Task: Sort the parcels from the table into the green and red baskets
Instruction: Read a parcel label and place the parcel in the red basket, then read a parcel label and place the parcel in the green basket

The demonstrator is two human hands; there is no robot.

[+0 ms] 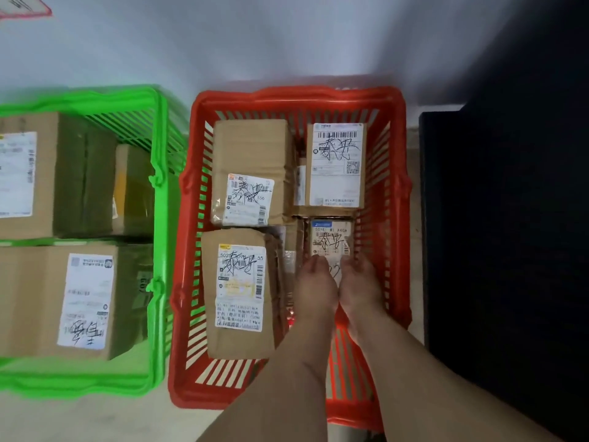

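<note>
Parcels are what you're counting, so start on the left: the green basket (159,218) holds three cardboard boxes, two large labelled ones (28,173) (63,301) filling the near and far halves, plus a smaller one (134,189) tucked behind against the right wall. Move across to the red basket (188,237) and you've got four parcels showing. Two brown ones sit along its left side, one at the back (251,154) and one nearer you (239,291), each with a scribbled white label. At the back right stands a box with a tall label (334,164). Below it is the small parcel (331,240), and both your hands are down on it: your left hand (317,285) and right hand (358,285) sit side by side, fingers curled over its near end, gripping it inside the basket.
</note>
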